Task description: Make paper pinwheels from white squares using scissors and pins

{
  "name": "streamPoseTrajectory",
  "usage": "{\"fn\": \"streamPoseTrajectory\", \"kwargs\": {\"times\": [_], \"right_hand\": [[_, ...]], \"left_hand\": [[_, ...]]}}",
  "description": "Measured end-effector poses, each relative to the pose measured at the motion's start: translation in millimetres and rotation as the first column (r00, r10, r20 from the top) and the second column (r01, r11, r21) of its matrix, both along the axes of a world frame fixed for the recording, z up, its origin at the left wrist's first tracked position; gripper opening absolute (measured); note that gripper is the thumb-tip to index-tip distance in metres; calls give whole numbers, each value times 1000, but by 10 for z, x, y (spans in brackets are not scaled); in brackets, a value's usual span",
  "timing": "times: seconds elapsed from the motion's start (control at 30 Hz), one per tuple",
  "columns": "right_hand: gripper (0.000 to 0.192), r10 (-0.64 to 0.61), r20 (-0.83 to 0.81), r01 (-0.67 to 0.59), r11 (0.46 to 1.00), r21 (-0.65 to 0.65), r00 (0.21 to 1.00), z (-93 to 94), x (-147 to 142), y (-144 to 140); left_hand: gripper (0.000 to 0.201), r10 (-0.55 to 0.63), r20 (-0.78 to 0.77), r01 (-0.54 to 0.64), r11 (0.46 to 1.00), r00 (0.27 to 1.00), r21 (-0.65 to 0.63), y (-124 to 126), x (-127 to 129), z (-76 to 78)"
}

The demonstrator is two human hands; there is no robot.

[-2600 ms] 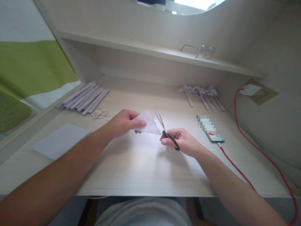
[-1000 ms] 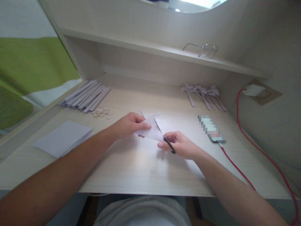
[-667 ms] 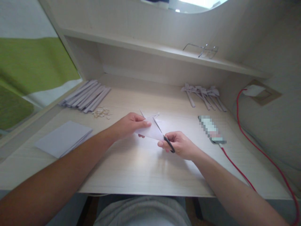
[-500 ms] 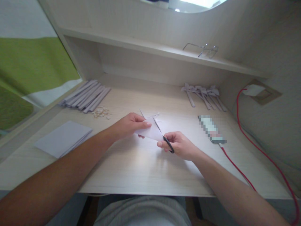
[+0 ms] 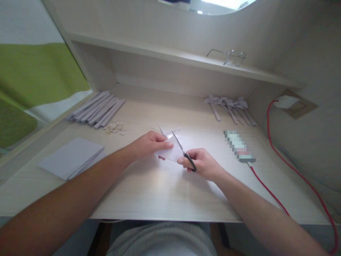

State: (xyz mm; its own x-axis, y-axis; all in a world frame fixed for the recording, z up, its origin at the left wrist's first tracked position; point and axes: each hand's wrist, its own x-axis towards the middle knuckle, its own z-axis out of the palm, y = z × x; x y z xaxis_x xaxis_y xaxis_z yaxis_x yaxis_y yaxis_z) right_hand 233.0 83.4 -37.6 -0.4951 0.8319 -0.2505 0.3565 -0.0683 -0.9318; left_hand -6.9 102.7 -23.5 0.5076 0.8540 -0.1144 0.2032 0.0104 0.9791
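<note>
Plainly, the fingers of both hands are occupied. The left hand pinches a small piece of white paper between its thumb, laid on top, and the fingers curled beneath. The right hand grips the black handles of a pair of scissors, whose blade points toward eleven o'clock and lies against the far edge of that paper; where the second blade sits I cannot tell. The paper is held between the two hands, above the pale desk.

Taking the paper as the centre of the dial, thin white scraps lie just beyond it at twelve. A little short of ten is a scatter of small pale bits, right beside a pile of rolled paper tubes at ten. Flat white sheets rest at nine, near the left forearm. Between one and two lie more tubes topped with paper bows. At three is a phone, its screen blurred out, with a red cable attached. Higher up at one, a pair of eyeglasses rests on the shelf.
</note>
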Motion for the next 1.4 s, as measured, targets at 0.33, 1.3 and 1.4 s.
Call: {"fn": "streamPoseTrajectory", "kwargs": {"times": [0.33, 1.3, 1.4], "right_hand": [[25, -312, 556, 37, 893, 449, 770, 144, 429, 326], [33, -205, -298, 239, 968, 81, 932, 109, 246, 250], [33, -206, -315, 238, 969, 67, 927, 115, 230, 249]], "left_hand": [[33, 136, 101, -140, 990, 985, 34, 57, 34, -59], [61, 215, 288, -260, 957, 933, 127, -67, 138, -46], [42, 242, 287, -302, 935, 927, 187, -68, 140, -69]]}}
